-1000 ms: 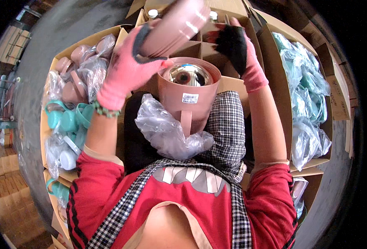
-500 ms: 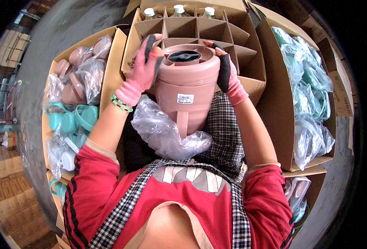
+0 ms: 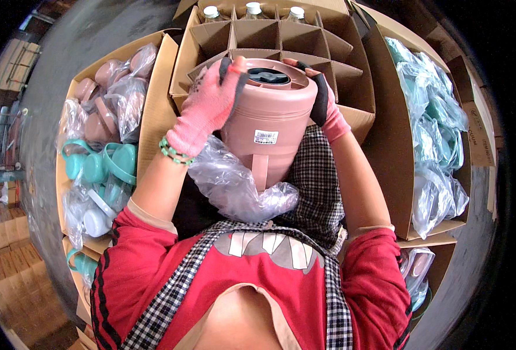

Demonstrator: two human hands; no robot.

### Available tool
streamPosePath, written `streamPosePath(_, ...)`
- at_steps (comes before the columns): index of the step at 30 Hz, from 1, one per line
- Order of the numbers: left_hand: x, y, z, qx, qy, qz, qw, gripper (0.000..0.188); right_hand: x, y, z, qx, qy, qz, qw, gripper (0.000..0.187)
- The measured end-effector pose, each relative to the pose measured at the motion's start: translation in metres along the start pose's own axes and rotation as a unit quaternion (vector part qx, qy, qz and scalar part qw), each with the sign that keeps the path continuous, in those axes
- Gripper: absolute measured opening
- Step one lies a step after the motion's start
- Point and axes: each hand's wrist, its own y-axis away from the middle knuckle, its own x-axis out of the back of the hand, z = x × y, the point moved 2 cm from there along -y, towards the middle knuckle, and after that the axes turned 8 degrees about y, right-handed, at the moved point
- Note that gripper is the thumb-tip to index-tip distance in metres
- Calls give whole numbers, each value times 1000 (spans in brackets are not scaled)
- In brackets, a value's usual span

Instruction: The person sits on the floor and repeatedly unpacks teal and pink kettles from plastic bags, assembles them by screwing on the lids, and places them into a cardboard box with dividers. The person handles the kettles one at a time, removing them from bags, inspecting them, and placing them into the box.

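Note:
A pink jug point(image 3: 258, 131) stands upright before my lap, with a side handle low on its near side and a small white label. In its recessed top sits a black stopper point(image 3: 268, 76). My left hand point(image 3: 212, 98), in a pink and dark fingerless-tipped glove, grips the jug's upper left side, thumb and fingertips at the rim. On the other side my right hand point(image 3: 324, 100), gloved alike, is closed round the upper right edge. A clear plastic bag point(image 3: 232, 181) lies bunched about the jug's lower part and hides some of its base.
Behind the jug stands a carton with cardboard dividers point(image 3: 255, 36); several white-capped bottles point(image 3: 253, 11) fill its back row. A left carton point(image 3: 156, 96) holds pink and teal lids, some bagged. Teal bagged pieces point(image 3: 430, 116) fill the right carton point(image 3: 386, 128).
My left hand has come in to the right, its raised fingers now at the jug's rim. The jug's top has tipped slightly right, and my right hand has shifted with it.

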Motion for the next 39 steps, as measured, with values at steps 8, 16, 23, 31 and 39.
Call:
streamPosePath(8,29,-35,-56,107,266,-142,947,37,-60,48,-4,126,429,178,877,36)
streamPosePath(16,-13,-7,-10,-13,232,-41,972,41,-27,15,-28,-48,111,43,992,54)
streamPosePath(23,-6,-11,0,-81,155,24,984,33,-9,18,-39,189,311,282,888,57)
streamPosePath(31,16,-17,-33,2,82,103,991,41,-36,39,-20,123,412,168,887,49)
streamPosePath(39,36,-23,-71,86,256,-12,963,40,-84,51,1,201,548,138,800,48)
